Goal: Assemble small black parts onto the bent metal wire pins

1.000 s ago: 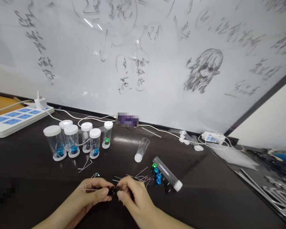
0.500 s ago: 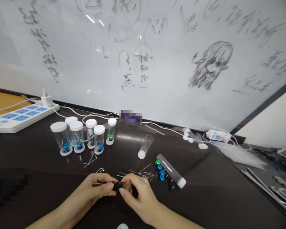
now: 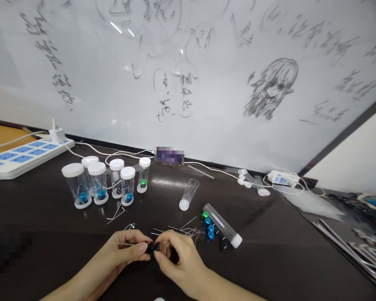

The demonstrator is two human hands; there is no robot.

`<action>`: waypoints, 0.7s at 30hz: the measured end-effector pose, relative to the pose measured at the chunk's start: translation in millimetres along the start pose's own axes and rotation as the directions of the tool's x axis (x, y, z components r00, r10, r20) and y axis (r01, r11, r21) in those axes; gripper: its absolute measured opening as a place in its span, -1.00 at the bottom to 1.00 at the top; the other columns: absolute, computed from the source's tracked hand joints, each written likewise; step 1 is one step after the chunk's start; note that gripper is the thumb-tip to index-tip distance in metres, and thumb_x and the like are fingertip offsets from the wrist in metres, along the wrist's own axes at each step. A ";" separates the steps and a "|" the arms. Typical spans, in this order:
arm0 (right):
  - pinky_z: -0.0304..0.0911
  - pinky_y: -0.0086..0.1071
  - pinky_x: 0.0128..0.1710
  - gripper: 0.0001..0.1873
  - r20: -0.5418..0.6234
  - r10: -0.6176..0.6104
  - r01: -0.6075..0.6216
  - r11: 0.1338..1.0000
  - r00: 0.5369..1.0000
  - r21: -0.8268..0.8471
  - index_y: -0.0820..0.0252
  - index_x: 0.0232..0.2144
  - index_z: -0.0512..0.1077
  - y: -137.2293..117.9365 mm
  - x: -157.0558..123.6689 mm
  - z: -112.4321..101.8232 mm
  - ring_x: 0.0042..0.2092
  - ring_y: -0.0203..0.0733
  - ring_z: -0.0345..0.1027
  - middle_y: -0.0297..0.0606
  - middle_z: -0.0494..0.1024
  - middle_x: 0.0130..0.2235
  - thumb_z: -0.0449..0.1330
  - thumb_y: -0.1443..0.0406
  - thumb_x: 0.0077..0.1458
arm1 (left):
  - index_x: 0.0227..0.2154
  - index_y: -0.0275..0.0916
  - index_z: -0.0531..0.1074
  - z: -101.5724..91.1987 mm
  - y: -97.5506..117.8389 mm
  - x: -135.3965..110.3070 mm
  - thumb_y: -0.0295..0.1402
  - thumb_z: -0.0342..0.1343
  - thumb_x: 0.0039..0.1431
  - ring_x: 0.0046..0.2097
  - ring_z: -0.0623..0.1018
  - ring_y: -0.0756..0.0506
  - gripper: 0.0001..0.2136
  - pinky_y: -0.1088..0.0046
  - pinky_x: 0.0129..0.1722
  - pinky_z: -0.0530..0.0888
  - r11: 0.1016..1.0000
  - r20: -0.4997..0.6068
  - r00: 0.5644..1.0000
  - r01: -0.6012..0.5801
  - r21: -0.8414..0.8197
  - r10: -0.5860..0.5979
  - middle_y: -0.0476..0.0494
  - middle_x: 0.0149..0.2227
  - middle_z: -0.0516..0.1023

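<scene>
My left hand [image 3: 127, 251] pinches a small black cylindrical part [image 3: 152, 247] between thumb and fingers. A thin metal wire [image 3: 121, 243] runs back from that grip across the hand. On the part's other end, the fingertips of my right hand [image 3: 181, 256] are closed. What the part is exactly I cannot make out. Just beyond my left hand lies a bent wire with a green bit [image 3: 132, 225]. Several thin metal rods [image 3: 175, 229] lie behind my right hand. To its right are blue knob-like pieces [image 3: 210, 228], a green one [image 3: 204, 215] and small black screws [image 3: 222, 244].
Several capped clear tubes [image 3: 97, 182] stand at the left, with bent hex keys [image 3: 115, 214] before them. One open tube [image 3: 189, 194] and one capped tube [image 3: 222, 225] lie farther right. A power strip [image 3: 28, 159], cables and a whiteboard [image 3: 122, 104] line the back.
The view has shifted slightly. Both hands stay together on the black part, and a little more of it shows between the fingertips.
</scene>
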State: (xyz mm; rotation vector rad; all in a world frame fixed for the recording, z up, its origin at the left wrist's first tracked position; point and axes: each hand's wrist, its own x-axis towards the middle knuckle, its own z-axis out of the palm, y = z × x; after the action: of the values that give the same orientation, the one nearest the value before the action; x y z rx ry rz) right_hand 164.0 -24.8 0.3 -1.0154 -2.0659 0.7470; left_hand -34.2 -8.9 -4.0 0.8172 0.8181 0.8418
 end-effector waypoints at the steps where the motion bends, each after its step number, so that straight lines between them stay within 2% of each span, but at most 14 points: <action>1: 0.28 -0.49 -0.37 -0.88 0.002 0.003 -0.003 1.000 1.000 -0.004 0.17 -0.25 0.35 -0.4 0.1 -0.2 -0.41 -0.32 0.32 -0.38 0.42 -0.42 0.13 0.41 0.11 | -0.41 -0.28 0.61 1.0 0.3 0.4 -0.33 0.36 -0.10 -0.26 0.54 -0.12 -0.83 0.45 -0.19 0.47 1.000 -0.004 1.000 -0.008 0.004 0.008 -0.14 -0.36 0.59; 4: 0.28 -0.49 -0.36 -0.86 0.009 0.013 -0.013 1.000 1.000 -0.017 0.16 -0.23 0.34 -1.4 0.2 -0.7 -0.40 -0.32 0.32 -0.38 0.43 -0.41 0.13 0.40 0.12 | -0.44 -0.27 0.62 2.9 0.6 2.1 -0.31 0.38 -0.14 -0.28 0.54 -0.11 -0.82 0.49 -0.23 0.48 1.000 -0.011 1.000 -0.016 -0.006 0.016 -0.14 -0.39 0.60; 8: 0.30 -0.46 -0.33 -0.70 -0.002 0.014 -0.015 1.000 1.000 -0.009 0.14 -0.10 0.28 -0.1 -1.3 -0.2 -0.37 -0.31 0.32 -0.34 0.45 -0.30 0.16 0.39 0.09 | -0.44 -0.27 0.62 3.2 -0.2 3.5 -0.31 0.38 -0.14 -0.31 0.56 -0.09 -0.82 0.51 -0.23 0.48 0.999 -0.001 1.000 0.006 -0.037 -0.006 -0.15 -0.38 0.62; 13: 0.28 -0.48 -0.32 -0.82 -0.010 -0.006 0.005 1.000 1.000 -0.024 0.18 -0.19 0.32 0.7 -2.0 0.0 -0.36 -0.31 0.31 -0.35 0.43 -0.35 0.14 0.41 0.11 | -0.45 -0.29 0.62 4.5 -0.6 4.0 -0.31 0.39 -0.16 -0.31 0.57 -0.11 -0.81 0.48 -0.23 0.49 0.999 -0.028 0.999 -0.031 -0.015 0.031 -0.15 -0.40 0.61; 18: 0.27 -0.48 -0.34 -0.92 0.002 0.024 -0.024 0.998 1.000 -0.051 0.19 -0.23 0.35 -3.1 -0.9 -2.3 -0.37 -0.31 0.32 -0.36 0.42 -0.39 0.10 0.36 0.19 | -0.46 -0.29 0.61 2.9 -3.6 6.2 -0.33 0.41 -0.21 -0.33 0.57 -0.09 -0.80 0.48 -0.23 0.50 0.999 -0.025 0.999 -0.043 -0.013 0.043 -0.12 -0.42 0.60; 21: 0.28 -0.47 -0.34 -0.86 0.024 0.040 -0.039 0.998 0.999 -0.043 0.17 -0.16 0.32 -4.8 -1.1 -3.1 -0.37 -0.31 0.32 -0.35 0.43 -0.35 0.12 0.34 0.19 | -0.45 -0.29 0.60 0.4 -6.0 7.2 -0.33 0.41 -0.20 -0.31 0.57 -0.10 -0.79 0.46 -0.22 0.48 0.999 -0.016 0.999 -0.042 -0.033 0.041 -0.13 -0.40 0.60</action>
State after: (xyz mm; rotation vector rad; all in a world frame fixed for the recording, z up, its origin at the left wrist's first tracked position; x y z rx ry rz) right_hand 164.9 -27.7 5.3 -1.0788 -2.0964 0.7422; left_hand -29.0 -5.3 -11.0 0.8017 0.8010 0.8970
